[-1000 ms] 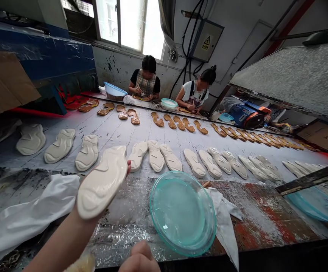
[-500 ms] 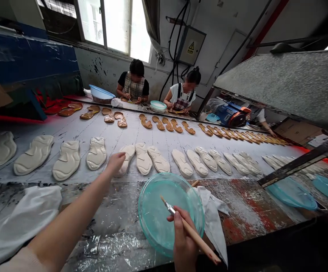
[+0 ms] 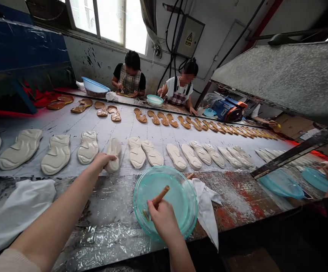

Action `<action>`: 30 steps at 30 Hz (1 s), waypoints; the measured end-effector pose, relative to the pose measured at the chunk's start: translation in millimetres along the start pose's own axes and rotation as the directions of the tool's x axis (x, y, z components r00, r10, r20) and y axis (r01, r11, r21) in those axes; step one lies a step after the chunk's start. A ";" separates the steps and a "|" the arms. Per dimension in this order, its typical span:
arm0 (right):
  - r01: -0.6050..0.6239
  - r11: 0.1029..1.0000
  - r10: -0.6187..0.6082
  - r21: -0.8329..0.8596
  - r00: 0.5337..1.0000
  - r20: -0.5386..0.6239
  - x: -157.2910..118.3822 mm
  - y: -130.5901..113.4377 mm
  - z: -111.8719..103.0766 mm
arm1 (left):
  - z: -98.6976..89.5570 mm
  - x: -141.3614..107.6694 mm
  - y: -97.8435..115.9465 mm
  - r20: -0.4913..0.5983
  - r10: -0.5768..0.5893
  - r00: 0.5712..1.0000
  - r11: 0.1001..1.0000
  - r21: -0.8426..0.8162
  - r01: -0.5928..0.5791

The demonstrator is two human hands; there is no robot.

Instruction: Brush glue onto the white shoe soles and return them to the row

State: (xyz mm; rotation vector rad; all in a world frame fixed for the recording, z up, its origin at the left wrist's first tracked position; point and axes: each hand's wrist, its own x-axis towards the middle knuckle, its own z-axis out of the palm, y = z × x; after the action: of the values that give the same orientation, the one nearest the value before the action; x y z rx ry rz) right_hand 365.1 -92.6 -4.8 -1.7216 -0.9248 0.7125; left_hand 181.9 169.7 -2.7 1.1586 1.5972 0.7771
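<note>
1. I saw the right hand (image 3: 162, 219) shut tight around a wooden brush (image 3: 161, 195), its tip down in a green glass dish (image 3: 166, 170).
2. The left hand (image 3: 101, 161) was curled over a white shoe insole (image 3: 115, 155), which lay on the long table (image 3: 67, 121).
3. Farther off, one person (image 3: 129, 73) and another person (image 3: 179, 85) sat bent over their work, past rows of brown insoles (image 3: 140, 115).
</note>
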 end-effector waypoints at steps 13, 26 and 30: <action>0.006 0.912 -0.033 0.410 0.998 0.058 -24.7 -31.6 -4.7 | -48.8 -174.0 -23.4 0.364 -0.084 0.928 0.658 -0.679 0.325; 0.768 0.641 -0.708 -0.002 0.590 -0.388 -73.8 -119.9 30.4 | -64.2 -225.9 -14.0 0.486 0.081 0.870 0.519 -0.766 0.379; 0.769 0.635 -0.733 -0.071 0.571 -0.370 -76.5 -119.8 24.0 | -68.8 -229.7 -16.8 0.525 0.049 0.850 0.457 -0.768 0.448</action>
State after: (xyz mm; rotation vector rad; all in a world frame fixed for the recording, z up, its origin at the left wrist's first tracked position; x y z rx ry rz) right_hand 275.3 -122.2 103.9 -1.1201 -1.1988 -0.1508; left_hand 127.2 -48.5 81.8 0.2972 0.6630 0.8825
